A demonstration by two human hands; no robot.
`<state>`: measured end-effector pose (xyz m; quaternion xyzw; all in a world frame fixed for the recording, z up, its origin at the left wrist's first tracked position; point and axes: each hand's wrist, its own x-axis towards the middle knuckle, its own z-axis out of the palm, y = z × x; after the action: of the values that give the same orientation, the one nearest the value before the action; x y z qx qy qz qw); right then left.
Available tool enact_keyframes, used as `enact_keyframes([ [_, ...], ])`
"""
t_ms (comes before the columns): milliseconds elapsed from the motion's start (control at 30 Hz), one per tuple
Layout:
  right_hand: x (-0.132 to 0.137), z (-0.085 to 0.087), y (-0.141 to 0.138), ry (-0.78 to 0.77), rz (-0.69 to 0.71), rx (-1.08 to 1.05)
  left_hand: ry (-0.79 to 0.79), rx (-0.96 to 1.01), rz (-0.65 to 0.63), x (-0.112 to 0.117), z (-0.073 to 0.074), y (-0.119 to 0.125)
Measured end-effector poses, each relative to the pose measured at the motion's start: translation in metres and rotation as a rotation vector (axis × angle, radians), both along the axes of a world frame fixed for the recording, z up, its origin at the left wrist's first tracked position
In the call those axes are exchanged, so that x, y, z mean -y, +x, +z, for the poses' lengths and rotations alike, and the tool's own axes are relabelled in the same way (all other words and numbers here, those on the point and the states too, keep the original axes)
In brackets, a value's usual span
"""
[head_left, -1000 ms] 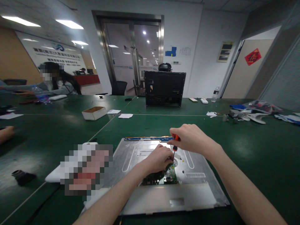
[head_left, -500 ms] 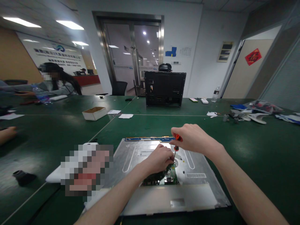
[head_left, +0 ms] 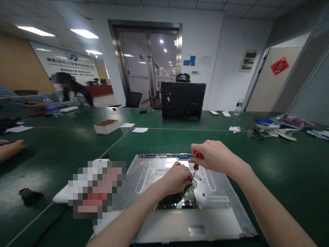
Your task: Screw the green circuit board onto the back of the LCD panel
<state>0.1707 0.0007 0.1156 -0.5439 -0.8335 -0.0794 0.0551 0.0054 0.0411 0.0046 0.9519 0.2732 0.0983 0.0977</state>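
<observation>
My right hand [head_left: 213, 154] grips a red and black screwdriver [head_left: 197, 158] by its handle, the shaft pointing down and slightly left. Its tip comes down beside the fingertips of my left hand [head_left: 177, 178], close to the edge of a green circuit board [head_left: 189, 198]. The left fingers are curled together there; what they pinch, if anything, is hidden. Beneath both hands a silvery metal display panel [head_left: 218, 214] lies flat, a blue circuit strip [head_left: 159, 156] along its far edge. My left hand and forearm cover part of the board.
Left of the panel are a blurred-out item [head_left: 97, 188] and a black cup-like piece [head_left: 29, 196]. Farther off stand an open white box [head_left: 106, 127], a black monitor housing [head_left: 183, 101] and a bottle [head_left: 238, 107]. Another person [head_left: 73, 94] sits far left; someone's hand [head_left: 12, 149] rests nearer.
The whole view has shifted slightly, so everything sits a little lower and to the right. Both hands keep their places at the board, with the screwdriver still in my right hand.
</observation>
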Motion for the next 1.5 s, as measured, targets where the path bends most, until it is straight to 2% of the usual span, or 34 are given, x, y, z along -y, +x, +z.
enact_keyframes([
  [267,0.004,0.0001,0.0034,-0.104,0.126,-0.126,0.022,-0.002,-0.023,0.0,0.001,-0.0014],
  [533,-0.0014,-0.0031,-0.0033,0.05,0.03,0.005,-0.005,-0.013,-0.003,0.0024,0.0058,-0.0007],
  [833,-0.002,-0.0026,-0.0023,0.046,0.009,0.016,0.013,-0.007,-0.035,-0.001,0.0026,-0.0014],
  [1167,0.0018,-0.0026,-0.0019,0.012,0.117,-0.049,-0.002,-0.027,-0.024,-0.0009,0.003,-0.0008],
  [1367,0.0,-0.001,-0.0039,0.028,0.013,0.006,0.005,-0.023,-0.02,-0.0007,0.0032,-0.0007],
  [1500,0.0008,-0.0004,-0.0023,0.001,0.064,-0.017,-0.005,-0.016,-0.013,0.0,0.0028,-0.001],
])
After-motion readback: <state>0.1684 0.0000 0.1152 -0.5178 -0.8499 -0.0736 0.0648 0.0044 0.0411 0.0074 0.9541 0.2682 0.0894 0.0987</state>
